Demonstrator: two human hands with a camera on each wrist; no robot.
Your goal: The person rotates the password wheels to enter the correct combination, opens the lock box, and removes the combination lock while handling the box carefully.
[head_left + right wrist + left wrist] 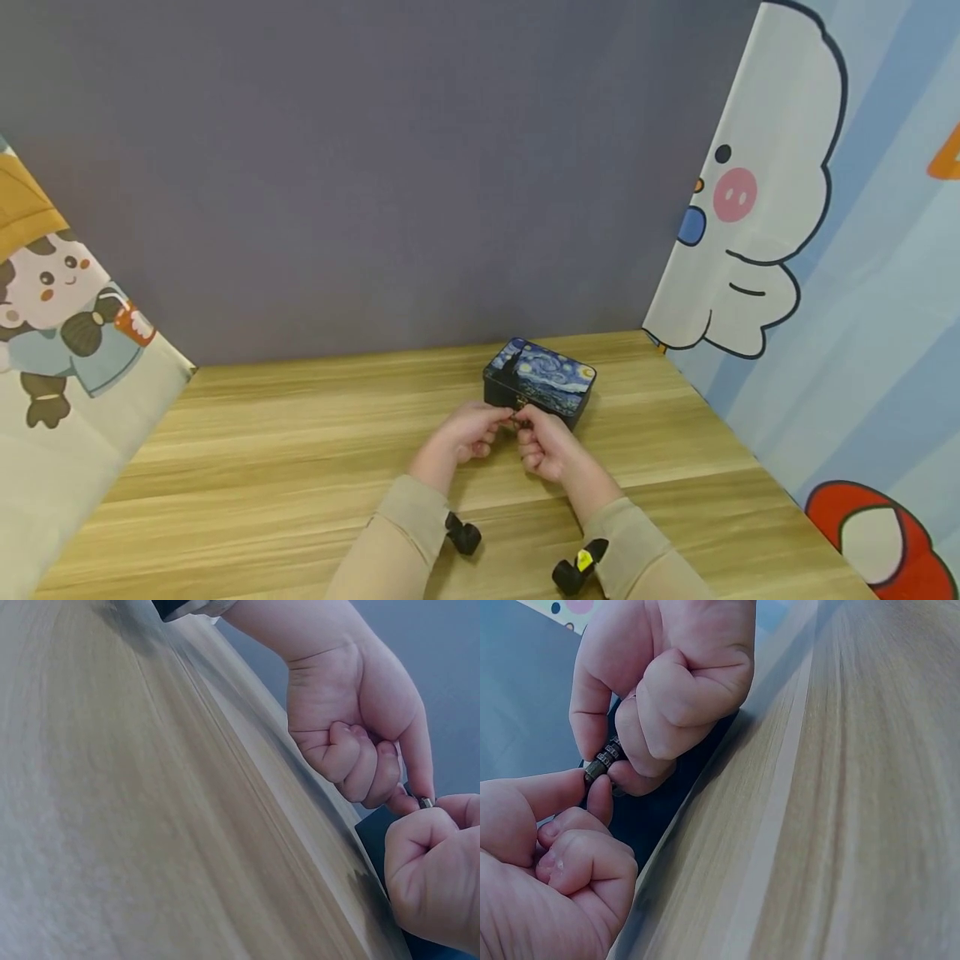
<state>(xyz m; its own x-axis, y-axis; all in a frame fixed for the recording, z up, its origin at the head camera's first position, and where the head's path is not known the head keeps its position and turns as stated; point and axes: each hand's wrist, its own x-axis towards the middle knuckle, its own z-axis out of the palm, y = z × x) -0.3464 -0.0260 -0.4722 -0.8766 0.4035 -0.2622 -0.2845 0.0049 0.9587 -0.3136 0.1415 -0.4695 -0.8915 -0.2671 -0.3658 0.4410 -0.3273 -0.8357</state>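
Observation:
A dark box with a swirling blue night-sky painting on its lid sits closed toward the back of the table. At its front side hangs a small bronze-coloured combination padlock with ridged number dials. My left hand pinches one end of the padlock between thumb and index finger, its other fingers curled. From the other side, my right hand grips the dial part with its thumb and forefinger. In the right wrist view only a metal tip of the padlock shows; the hands hide the rest.
The wood-grain table runs back to a grey partition. A cartoon-printed curtain stands at the right and another printed sheet at the left. Black wrist mounts sit at both cuffs.

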